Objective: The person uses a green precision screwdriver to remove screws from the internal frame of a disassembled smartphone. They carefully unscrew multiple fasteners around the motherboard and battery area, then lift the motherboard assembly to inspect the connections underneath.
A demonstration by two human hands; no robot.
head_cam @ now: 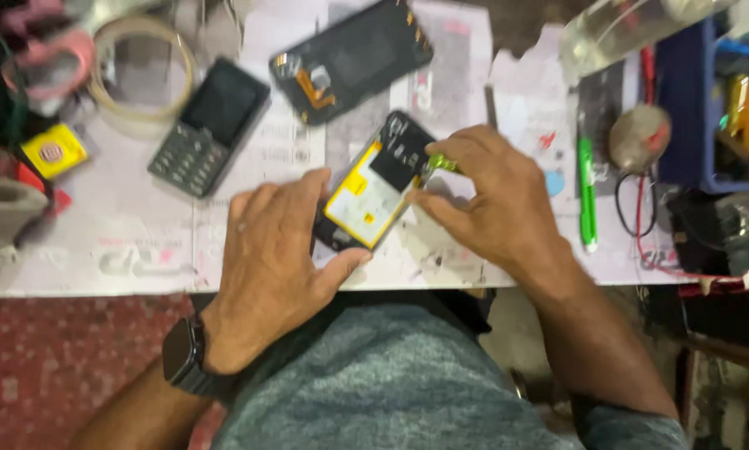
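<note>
The scene is evenly and fairly brightly lit, with only soft shadows cast beneath the hands. Motion blur is spread over the whole frame, so edges are smeared and fine detail is lost. A pale glare is seen on the clear plastic container [633, 29] at the top right.

A: Where did the opened phone [373, 187] lie?
B: On the bench [124, 242], near its front edge, between the left hand [270, 258] and the right hand [487, 196].
A: And around it?
B: A keypad phone [210, 125] lay behind and to the left; a back cover [353, 58] lay behind; a pen [587, 192] lay to the right, beside a tray [691, 108].
</note>
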